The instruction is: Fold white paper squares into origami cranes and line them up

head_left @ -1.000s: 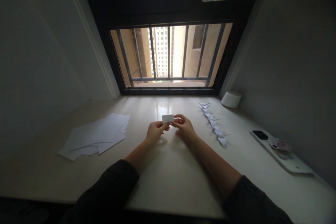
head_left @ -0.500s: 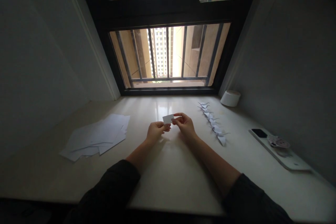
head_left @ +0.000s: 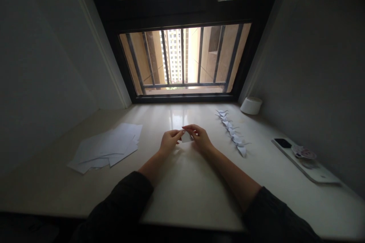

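Observation:
A small piece of white paper (head_left: 186,137) is held between my two hands, over the middle of the pale sill. My left hand (head_left: 170,139) pinches its upper left part with thumb and fingers. On the other side, my right hand (head_left: 200,136) grips the paper, with thumb and fingertips meeting near its top edge. Fingers cover parts of its edges, so its full outline is hidden. To the right of my right hand runs a row of several small folded paper cranes (head_left: 232,132).
Loose white paper sheets (head_left: 107,144) lie in an overlapping pile at the left. A phone (head_left: 310,169) with a round grip lies at the right. Near the window corner stands a white cylindrical object (head_left: 251,105). The dark window frame (head_left: 185,99) borders the sill (head_left: 182,197) at the back.
The paper has turned and dropped lower between my hands. My right fingertips have shifted left, close to my left fingertips at the paper's top. The view has moved very slightly.

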The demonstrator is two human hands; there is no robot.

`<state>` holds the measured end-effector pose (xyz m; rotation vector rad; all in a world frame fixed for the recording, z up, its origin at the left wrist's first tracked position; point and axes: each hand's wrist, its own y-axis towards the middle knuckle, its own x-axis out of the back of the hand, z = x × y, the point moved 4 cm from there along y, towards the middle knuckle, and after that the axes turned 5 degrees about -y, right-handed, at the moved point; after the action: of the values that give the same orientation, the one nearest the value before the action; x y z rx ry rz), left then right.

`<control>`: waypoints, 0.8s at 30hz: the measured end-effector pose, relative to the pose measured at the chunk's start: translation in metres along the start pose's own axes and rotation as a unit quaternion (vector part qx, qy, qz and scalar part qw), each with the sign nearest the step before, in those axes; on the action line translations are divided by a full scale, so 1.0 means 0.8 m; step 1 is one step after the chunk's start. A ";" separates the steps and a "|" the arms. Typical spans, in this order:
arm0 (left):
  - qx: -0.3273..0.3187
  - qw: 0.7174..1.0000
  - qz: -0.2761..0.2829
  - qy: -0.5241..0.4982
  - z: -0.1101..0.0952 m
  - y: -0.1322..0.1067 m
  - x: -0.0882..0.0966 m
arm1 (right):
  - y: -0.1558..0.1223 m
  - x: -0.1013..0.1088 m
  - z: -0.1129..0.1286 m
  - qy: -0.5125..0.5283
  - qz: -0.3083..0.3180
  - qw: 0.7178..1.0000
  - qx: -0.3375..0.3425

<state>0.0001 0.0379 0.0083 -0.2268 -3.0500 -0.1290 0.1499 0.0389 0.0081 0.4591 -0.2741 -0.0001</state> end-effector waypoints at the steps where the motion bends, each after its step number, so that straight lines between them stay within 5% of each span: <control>1: 0.003 1.000 -0.014 -0.008 0.000 0.000 0.002 | -0.001 0.000 0.000 0.002 -0.001 1.000 -0.003; 9: 0.047 0.989 -0.092 -0.108 0.010 0.005 0.015 | -0.001 -0.003 0.000 0.015 0.010 1.000 -0.018; 17: 0.063 0.980 -0.090 -0.166 0.014 0.008 0.013 | 0.002 -0.003 -0.004 0.044 0.031 0.998 -0.028; 24: -0.041 0.996 -0.041 -0.072 -0.014 0.000 0.008 | 0.004 0.005 -0.004 0.125 0.002 0.987 -0.104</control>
<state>-0.0053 0.0379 0.0200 -0.1197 -3.2022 -0.2548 0.1544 0.0427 0.0079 0.2480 -0.0270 0.0332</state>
